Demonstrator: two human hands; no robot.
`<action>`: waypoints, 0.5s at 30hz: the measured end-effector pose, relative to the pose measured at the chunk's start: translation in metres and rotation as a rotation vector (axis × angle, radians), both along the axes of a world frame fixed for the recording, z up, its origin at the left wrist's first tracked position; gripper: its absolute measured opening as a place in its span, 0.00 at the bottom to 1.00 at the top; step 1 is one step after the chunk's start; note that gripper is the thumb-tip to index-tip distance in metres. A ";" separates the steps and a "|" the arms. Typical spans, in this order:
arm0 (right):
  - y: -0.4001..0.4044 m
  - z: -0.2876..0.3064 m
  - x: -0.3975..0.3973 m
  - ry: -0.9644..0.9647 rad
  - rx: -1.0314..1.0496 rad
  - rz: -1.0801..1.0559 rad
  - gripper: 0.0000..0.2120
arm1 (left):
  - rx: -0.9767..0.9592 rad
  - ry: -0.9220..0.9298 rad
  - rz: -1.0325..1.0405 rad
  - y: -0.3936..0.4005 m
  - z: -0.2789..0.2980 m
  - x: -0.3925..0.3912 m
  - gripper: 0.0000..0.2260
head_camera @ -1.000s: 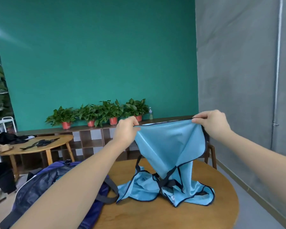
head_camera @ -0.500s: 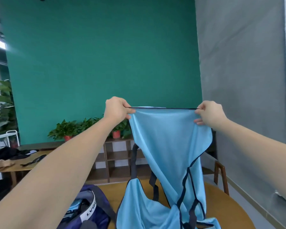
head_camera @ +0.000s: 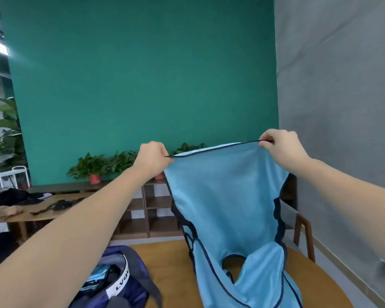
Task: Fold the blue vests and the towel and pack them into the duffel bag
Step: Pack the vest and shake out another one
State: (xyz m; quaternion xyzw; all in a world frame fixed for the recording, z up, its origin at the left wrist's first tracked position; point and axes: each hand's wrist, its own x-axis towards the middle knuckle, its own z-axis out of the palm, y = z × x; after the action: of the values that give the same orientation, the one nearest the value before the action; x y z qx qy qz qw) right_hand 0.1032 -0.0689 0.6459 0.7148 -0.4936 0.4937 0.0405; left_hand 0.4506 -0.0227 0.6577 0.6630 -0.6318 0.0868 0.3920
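Blue vest (head_camera: 227, 203) held up above table (head_camera: 165, 267), hem pinched by left hand (head_camera: 152, 158) and right hand (head_camera: 280, 144). Folding judged next; duffel bag (head_camera: 120, 278) open near left.

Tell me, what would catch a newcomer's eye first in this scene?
Most striking is the blue vest, held up in mid-air at the centre, its dark-trimmed top edge pinched by the left hand and the right hand. Its lower part hangs over the round wooden table. At lower left an open navy duffel bag sits with something light blue inside, and a big teal wall fills the background.
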 end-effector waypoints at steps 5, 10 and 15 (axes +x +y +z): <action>0.007 -0.140 0.008 0.313 0.327 0.072 0.07 | 0.312 -0.117 -0.130 0.002 -0.156 0.000 0.11; 0.020 -0.274 0.005 0.484 0.584 0.074 0.07 | 0.539 -0.245 -0.181 0.011 -0.284 -0.006 0.13; 0.026 -0.312 0.005 0.507 0.653 -0.008 0.07 | 0.544 -0.263 -0.157 0.011 -0.317 -0.016 0.13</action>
State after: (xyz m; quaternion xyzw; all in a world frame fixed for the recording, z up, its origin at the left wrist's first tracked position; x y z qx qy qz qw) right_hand 0.1083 -0.0434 0.3340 0.7870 -0.6016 0.1192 -0.0662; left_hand 0.4346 -0.0118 0.3407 0.6760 -0.7263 -0.0310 0.1205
